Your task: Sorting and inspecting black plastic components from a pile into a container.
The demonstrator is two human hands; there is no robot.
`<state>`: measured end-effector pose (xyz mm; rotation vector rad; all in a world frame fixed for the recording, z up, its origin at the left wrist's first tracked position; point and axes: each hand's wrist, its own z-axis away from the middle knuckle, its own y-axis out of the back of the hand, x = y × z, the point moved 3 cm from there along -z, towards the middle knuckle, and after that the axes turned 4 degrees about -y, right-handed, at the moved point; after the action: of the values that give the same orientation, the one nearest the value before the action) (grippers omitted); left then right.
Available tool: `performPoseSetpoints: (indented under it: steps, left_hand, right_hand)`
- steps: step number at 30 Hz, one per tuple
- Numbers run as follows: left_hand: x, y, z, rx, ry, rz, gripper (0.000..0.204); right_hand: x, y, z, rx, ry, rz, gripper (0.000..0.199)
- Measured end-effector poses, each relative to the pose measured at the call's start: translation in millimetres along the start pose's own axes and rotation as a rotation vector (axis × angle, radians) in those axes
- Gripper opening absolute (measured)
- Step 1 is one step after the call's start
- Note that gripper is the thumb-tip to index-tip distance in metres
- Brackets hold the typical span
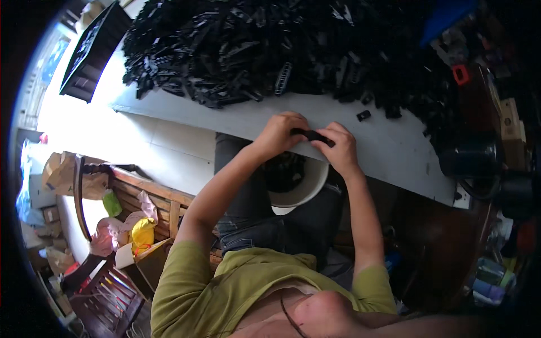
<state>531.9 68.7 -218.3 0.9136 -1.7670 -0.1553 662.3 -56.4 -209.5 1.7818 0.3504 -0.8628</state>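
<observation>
Between my two hands is a small, elongated black plastic part (313, 135), held just above the front edge of the pale table (225, 114). My left hand (283, 132) is closed on its left end, and my right hand (339, 145) pinches the other end. My fingers cover much of it, so its exact kind does not show. Below my hands, a white bucket (316, 190) stands between my knees with black pieces (284, 172) inside. Beyond them, a large heap of black plastic parts (225, 53) spreads over the table.
One loose black piece (364, 115) lies on the table right of my hands. A black crate (93, 53) is at the far left. A wooden bench (177, 197) with bags stands at my left. Black cylindrical objects (470, 158) sit by the table's right end.
</observation>
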Motion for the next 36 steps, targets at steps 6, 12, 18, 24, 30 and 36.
performPoseSetpoints:
  steps: [6, 12, 18, 24, 30, 36]
  left_hand:
    - [9, 34, 34, 0.105, -0.083, -0.294, 0.032]
    - [-6, 90, 47, 0.347, 0.145, -0.995, 0.021]
    - [6, 44, 41, 0.162, 0.158, -0.573, 0.014]
    - [12, 11, 21, 0.031, 0.028, -0.298, 0.027]
    - [21, 6, -4, -0.083, -0.112, -0.397, 0.028]
    - [0, 10, 0, -0.046, 0.058, -0.075, 0.025]
  right_hand:
    - [21, 30, 11, 0.132, -0.033, -0.056, 0.034]
    - [64, 56, 1, 0.332, 0.098, 0.587, 0.030]
    - [23, 28, 10, 0.249, -0.012, 0.126, 0.021]
    - [7, 5, 22, 0.208, -0.122, -0.224, 0.036]
    - [-7, 0, 20, 0.100, -0.256, -0.178, 0.027]
    - [-12, 15, 14, 0.151, 0.061, 0.203, 0.026]
